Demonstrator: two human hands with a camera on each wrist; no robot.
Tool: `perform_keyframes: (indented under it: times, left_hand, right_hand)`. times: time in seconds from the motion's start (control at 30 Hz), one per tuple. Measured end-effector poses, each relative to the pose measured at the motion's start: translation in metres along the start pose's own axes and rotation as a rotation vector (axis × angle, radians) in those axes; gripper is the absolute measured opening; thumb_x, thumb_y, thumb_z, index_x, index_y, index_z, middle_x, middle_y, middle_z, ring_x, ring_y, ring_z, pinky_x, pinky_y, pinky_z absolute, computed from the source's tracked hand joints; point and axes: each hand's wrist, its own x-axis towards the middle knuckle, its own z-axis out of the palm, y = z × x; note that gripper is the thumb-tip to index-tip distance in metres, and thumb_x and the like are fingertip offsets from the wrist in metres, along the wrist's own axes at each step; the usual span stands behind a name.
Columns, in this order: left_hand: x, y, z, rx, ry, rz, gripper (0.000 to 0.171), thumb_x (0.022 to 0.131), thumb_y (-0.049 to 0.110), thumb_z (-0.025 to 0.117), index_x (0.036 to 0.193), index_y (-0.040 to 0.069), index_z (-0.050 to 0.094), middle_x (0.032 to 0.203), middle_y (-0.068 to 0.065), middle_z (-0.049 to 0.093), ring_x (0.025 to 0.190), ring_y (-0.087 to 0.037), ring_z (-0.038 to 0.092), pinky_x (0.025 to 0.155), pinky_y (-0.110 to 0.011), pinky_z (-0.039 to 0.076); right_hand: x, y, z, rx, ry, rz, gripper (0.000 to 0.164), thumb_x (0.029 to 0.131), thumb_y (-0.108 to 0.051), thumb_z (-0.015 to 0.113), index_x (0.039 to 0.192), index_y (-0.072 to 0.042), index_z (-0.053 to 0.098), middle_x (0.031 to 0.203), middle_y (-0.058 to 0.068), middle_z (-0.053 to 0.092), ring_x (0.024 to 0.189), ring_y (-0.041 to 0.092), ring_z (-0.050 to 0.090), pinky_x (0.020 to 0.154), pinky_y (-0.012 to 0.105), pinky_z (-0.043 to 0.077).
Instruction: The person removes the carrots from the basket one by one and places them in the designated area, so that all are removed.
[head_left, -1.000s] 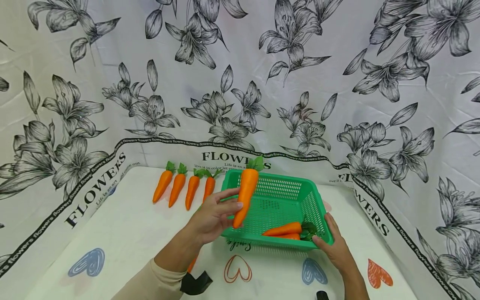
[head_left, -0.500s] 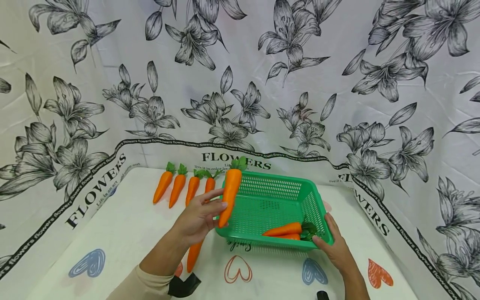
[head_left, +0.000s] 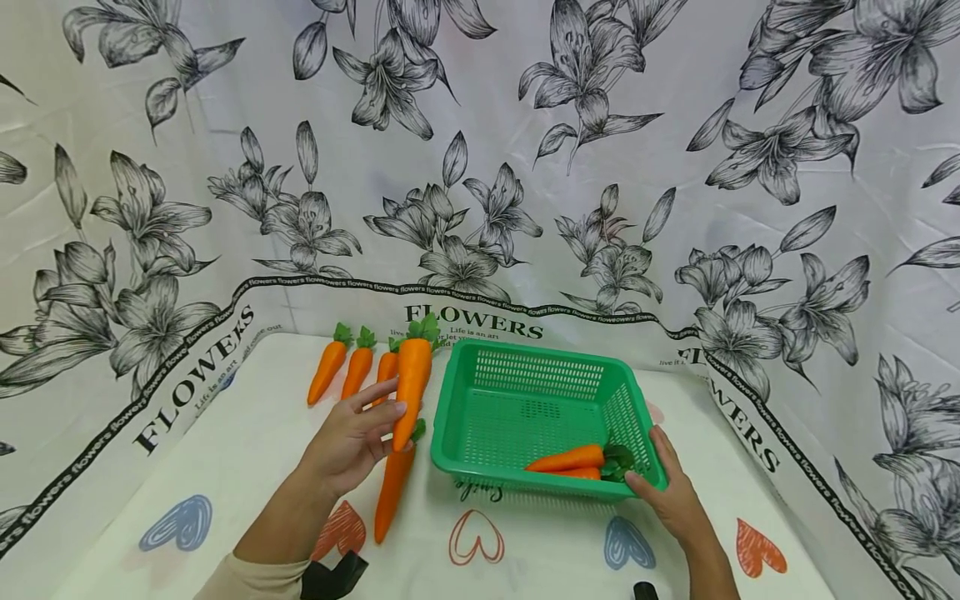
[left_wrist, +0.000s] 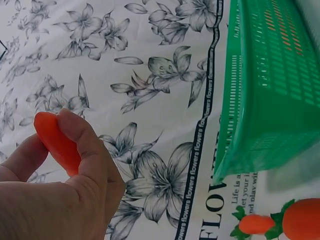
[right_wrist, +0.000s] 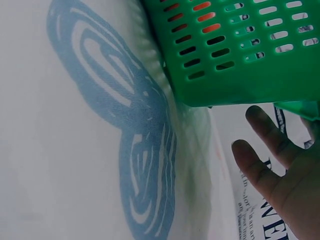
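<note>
My left hand (head_left: 356, 437) pinches an orange carrot (head_left: 414, 375) between thumb and fingers, green leaves up, above the table left of the basket. In the left wrist view, the carrot's tapered end (left_wrist: 56, 142) shows between the fingers. My right hand (head_left: 675, 492) grips the near right corner of a green plastic basket (head_left: 442, 425), thumb on the rim, fingers along the outer side. Inside the basket, carrots (head_left: 566, 458) lie near the front right. Another carrot (head_left: 392, 496) lies on the table below the left hand.
A row of carrots (head_left: 327, 372) lies at the back left, partly hidden by the held carrot. The white tablecloth (head_left: 247, 467) has printed hearts. A flowered curtain (head_left: 337, 150) closes off the back and sides. A dark band (head_left: 333, 575) shows at my left wrist.
My left hand has moved left with its carrot, from above the basket to beside it. The carrot lying on the table has come into fuller view. My right hand keeps its place.
</note>
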Motion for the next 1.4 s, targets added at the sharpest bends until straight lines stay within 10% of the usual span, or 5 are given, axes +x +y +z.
perform_keyframes:
  times: [1.4]
  left_hand:
    - [-0.024, -0.012, -0.082, 0.137, 0.104, -0.102, 0.056, 0.085, 0.012, 0.055, 0.133, 0.007, 0.027, 0.102, -0.010, 0.054, 0.085, -0.029, 0.058, 0.078, -0.044, 0.043]
  right_hand:
    - [0.000, 0.001, 0.000, 0.021, 0.001, 0.000, 0.079, 0.080, -0.020, 0.061, 0.140, -0.026, 0.010, 0.144, -0.002, 0.001, 0.126, 0.033, 0.004, 0.091, 0.061, 0.011]
